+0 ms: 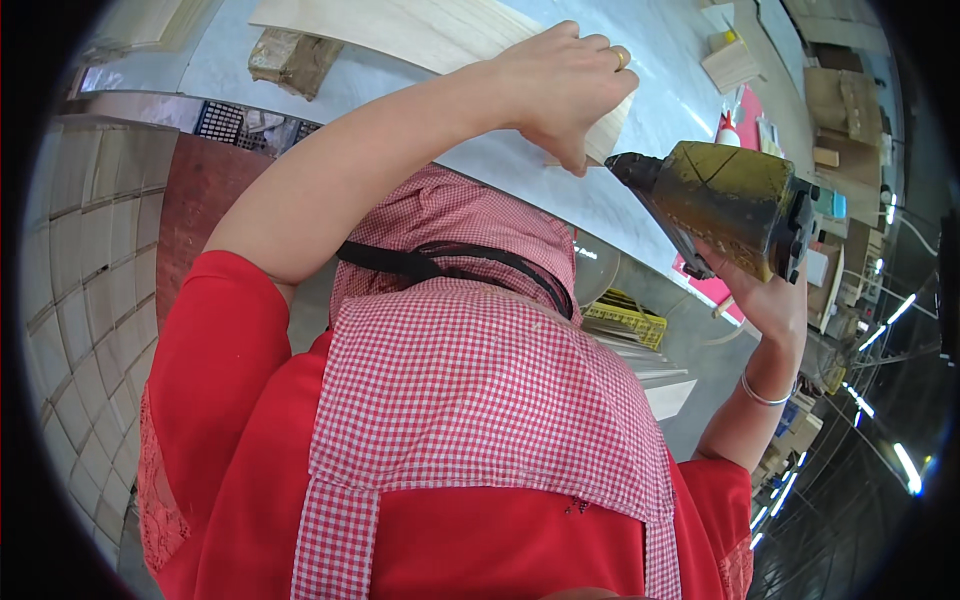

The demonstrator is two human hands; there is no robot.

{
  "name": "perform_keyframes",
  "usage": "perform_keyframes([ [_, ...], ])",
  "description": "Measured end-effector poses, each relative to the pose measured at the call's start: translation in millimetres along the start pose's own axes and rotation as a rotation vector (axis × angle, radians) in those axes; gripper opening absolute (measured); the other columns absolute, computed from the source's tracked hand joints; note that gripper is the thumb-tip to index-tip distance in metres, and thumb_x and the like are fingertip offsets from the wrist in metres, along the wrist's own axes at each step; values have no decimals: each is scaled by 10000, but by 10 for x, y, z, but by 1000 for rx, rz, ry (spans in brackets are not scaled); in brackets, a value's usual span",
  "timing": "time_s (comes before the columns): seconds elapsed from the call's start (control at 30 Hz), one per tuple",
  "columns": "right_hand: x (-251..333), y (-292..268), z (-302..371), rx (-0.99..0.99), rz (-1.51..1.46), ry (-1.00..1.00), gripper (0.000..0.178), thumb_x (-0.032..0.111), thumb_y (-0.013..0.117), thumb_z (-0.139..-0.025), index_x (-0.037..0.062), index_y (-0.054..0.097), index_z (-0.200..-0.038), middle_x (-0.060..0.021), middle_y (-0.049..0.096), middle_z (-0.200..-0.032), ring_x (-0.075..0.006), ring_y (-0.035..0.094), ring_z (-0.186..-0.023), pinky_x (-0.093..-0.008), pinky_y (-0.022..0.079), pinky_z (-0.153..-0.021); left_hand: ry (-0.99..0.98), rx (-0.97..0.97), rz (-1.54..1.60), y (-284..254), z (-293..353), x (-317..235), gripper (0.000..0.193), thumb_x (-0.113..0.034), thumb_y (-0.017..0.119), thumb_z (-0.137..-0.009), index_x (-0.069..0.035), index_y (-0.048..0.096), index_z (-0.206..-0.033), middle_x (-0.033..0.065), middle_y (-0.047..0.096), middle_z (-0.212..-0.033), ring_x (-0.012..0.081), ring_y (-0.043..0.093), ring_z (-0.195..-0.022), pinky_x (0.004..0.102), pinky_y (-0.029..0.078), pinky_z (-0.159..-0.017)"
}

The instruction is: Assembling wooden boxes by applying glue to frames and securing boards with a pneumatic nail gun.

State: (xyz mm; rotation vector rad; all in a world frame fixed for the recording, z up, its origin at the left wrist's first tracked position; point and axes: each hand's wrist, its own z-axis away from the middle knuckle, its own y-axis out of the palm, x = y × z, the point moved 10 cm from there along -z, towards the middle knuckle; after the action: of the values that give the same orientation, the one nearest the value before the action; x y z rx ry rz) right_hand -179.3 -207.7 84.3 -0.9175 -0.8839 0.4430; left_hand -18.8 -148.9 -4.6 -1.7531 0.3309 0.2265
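A long pale wooden board (400, 28) lies across the far side of the worktable. My left hand (572, 85), a ring on one finger, is closed over its right end, with the thumb down by the near edge. In my right hand (765, 300) is a worn yellow-and-black nail gun (725, 195), held from below and partly hiding the fingers. The gun's dark nose points left and sits close to my left thumb, at the board's end. Whether the nose touches the wood I cannot tell.
A rough wood block (292, 62) lies near the board's left part. To the right are a white bottle (729, 132) with a red tip and a small wooden piece (730, 66). Stacked boards (90, 270) stand at far left. Below the table sits a yellow crate (630, 315).
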Motion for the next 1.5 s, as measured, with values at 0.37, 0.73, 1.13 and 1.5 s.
perform_keyframes([
  [0.37,100,-1,-87,0,95,-26,399,27,798,-809,-30,637,-1169,-112,721,-1095,-180,682,-965,-327,552,-837,2,-5,12,-9,10,-19,850,-393,917,-554,-28,575,-1242,172,586,-1285,268,559,-1184,379,408,-956],
  [0.73,119,3,-120,-2,106,-112,402,63,821,-793,-17,645,-1146,-106,721,-1070,-177,680,-936,-323,544,-814,19,-89,-16,-44,51,-18,809,-424,898,-557,3,591,-1172,175,604,-1235,282,562,-1167,410,398,-987],
  [1.13,134,-306,-485,-174,-14,-18,342,87,822,-796,-36,673,-1078,-97,737,-1017,-158,681,-887,-309,536,-801,-84,-18,-12,-65,90,54,772,-505,849,-578,9,622,-1107,165,655,-1121,292,543,-1204,510,331,-1098],
  [1.5,94,-241,-678,-97,-40,-52,371,71,819,-801,-45,648,-1109,-103,735,-1039,-167,685,-920,-317,539,-824,-88,-11,-11,-20,73,69,786,-492,854,-577,10,620,-1135,160,656,-1128,287,543,-1210,502,327,-1114],
])
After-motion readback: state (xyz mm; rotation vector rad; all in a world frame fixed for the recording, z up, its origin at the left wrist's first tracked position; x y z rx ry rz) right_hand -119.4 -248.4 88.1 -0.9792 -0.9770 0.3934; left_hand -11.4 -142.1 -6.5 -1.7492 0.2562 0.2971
